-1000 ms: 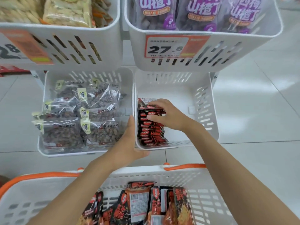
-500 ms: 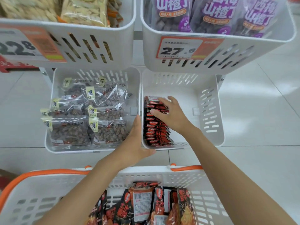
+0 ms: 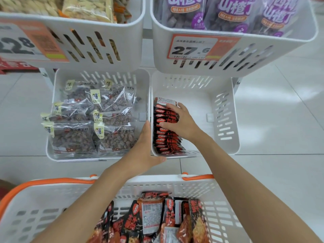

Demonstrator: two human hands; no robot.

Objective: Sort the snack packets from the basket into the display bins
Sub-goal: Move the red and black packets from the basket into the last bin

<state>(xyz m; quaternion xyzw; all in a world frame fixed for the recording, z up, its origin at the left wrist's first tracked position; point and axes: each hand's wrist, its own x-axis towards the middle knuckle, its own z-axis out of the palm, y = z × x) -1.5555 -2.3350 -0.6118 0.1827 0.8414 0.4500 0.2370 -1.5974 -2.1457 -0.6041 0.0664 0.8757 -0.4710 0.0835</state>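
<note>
A row of red-and-black snack packets point(image 3: 167, 141) stands on edge along the left wall of the lower right display bin point(image 3: 226, 146). My right hand point(image 3: 182, 123) rests on top of that row, fingers spread toward the back packets and thumb on the middle ones. My left hand point(image 3: 142, 151) braces the same bin's front left corner, with straight fingers up the outer wall and the thumb along the front rim. More red-and-black packets point(image 3: 152, 220) lie in the white basket with orange handles point(image 3: 43, 195) at the bottom.
The lower left bin point(image 3: 50, 151) holds clear bags of dark dried fruit. Above hang two upper bins: one with pale snacks point(image 3: 105, 50) and one with purple bags point(image 3: 263, 55) and a 27.6 price tag. White floor tiles surround the rack.
My right hand has spread flatter over the packet row and shifted slightly toward the back. My left hand stays at the bin corner. The view has shifted a little.
</note>
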